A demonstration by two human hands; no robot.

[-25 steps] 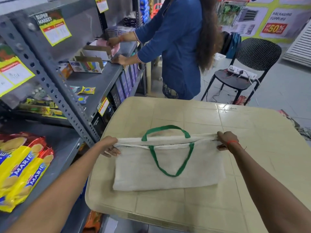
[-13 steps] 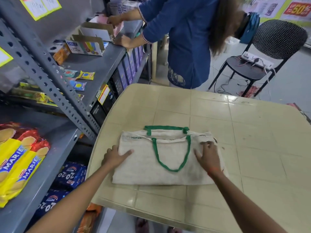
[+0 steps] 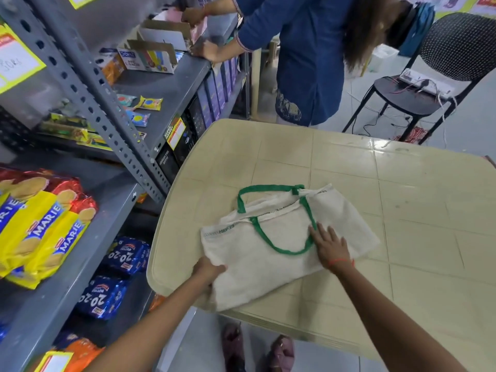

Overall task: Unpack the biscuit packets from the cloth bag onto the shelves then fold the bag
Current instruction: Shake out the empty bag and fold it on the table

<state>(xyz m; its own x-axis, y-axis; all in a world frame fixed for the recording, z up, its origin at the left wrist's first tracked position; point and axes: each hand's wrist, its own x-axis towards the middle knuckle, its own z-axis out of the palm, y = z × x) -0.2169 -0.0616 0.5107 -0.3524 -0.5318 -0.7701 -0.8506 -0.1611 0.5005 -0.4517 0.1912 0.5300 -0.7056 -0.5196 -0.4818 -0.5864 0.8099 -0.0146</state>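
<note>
A white cloth bag (image 3: 257,267) with green handles lies folded flat on the beige table (image 3: 402,210), turned at a slant, its near corner over the table's front edge. My left hand (image 3: 208,272) grips the bag's near left edge, fingers curled around the cloth. My right hand (image 3: 328,245) rests flat on the bag's right half, fingers spread, beside the green handle loop. Yellow and red Marie biscuit packets (image 3: 40,224) lie on the grey shelf (image 3: 107,237) at the left. Blue 20-20 biscuit packets (image 3: 107,294) sit on the shelf below.
A person in a blue top (image 3: 303,57) stands beyond the table, hands at cardboard boxes (image 3: 153,55) on the upper shelf. A black chair (image 3: 429,84) with a power strip and wires stands at the back right. A slotted grey shelf post (image 3: 107,114) runs diagonally beside the table.
The bag has been rotated on the table, its left end now nearer me. My left hand went from lying flat on the bag to gripping its near left edge. My right hand stays flat on it.
</note>
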